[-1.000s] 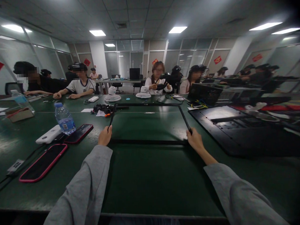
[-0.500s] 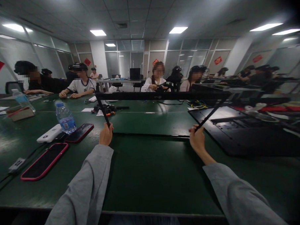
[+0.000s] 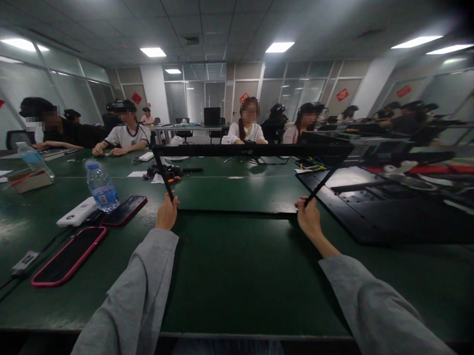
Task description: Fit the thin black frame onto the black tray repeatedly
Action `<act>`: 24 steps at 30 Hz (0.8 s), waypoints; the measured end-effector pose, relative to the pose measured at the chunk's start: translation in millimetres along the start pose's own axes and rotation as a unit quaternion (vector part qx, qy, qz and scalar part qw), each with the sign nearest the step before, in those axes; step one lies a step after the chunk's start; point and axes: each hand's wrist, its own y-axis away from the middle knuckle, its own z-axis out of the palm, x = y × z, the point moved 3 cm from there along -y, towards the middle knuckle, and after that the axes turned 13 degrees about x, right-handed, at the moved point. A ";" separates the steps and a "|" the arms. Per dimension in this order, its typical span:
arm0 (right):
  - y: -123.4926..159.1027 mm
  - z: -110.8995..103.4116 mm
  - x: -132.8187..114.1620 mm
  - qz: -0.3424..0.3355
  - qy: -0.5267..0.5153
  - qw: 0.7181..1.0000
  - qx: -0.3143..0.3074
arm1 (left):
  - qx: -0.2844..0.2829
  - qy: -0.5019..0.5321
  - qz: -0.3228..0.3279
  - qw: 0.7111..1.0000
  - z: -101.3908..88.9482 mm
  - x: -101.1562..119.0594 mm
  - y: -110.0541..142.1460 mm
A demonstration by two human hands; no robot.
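Note:
A thin black rectangular frame (image 3: 220, 149), which looks like a screen bezel, is held up over the green table (image 3: 241, 282). Its wider bar with a small pale logo is on the far side, and I see the tabletop through its opening. My left hand (image 3: 166, 211) is closed around the frame's left side close to the near corner. On the opposite side, my right hand (image 3: 309, 216) grips it near the right corner. A large black panel (image 3: 383, 213) lies on the table just beyond my right hand.
Left of my left arm are a water bottle (image 3: 103, 191), a white power bank (image 3: 78, 211), and two phones, one a pink-edged phone (image 3: 70, 256). Farther off lie a dark cabled device (image 3: 169, 171) and yellow cables (image 3: 315, 164). Several people sit across the table.
The frame's far right corner has shifted left and slightly down, with my right hand a little left too. The person opposite has lowered the dark object they held.

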 end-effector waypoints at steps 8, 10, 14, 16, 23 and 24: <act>-1.2 0.9 2.4 0.013 -0.006 1.000 0.014 | 0.008 -0.017 0.004 1.000 -7.1 5.8 1.9; -0.7 0.3 1.3 0.016 -0.012 1.000 0.015 | 0.020 -0.034 0.003 0.999 -10.8 9.3 2.4; 0.9 -1.7 -3.4 0.012 -0.009 1.000 0.002 | 0.030 -0.097 -0.011 0.995 -17.4 16.2 4.0; 1.4 -3.1 -4.7 0.007 0.015 1.000 -0.003 | 0.031 -0.134 -0.023 0.990 -19.3 17.9 4.7; 0.5 -0.7 7.5 -0.024 0.174 0.984 -0.044 | -0.043 -0.172 -0.007 0.984 -7.7 7.4 4.2; 0.7 1.0 11.3 -0.023 0.200 0.977 -0.063 | -0.056 -0.177 -0.008 0.983 -5.0 4.1 3.9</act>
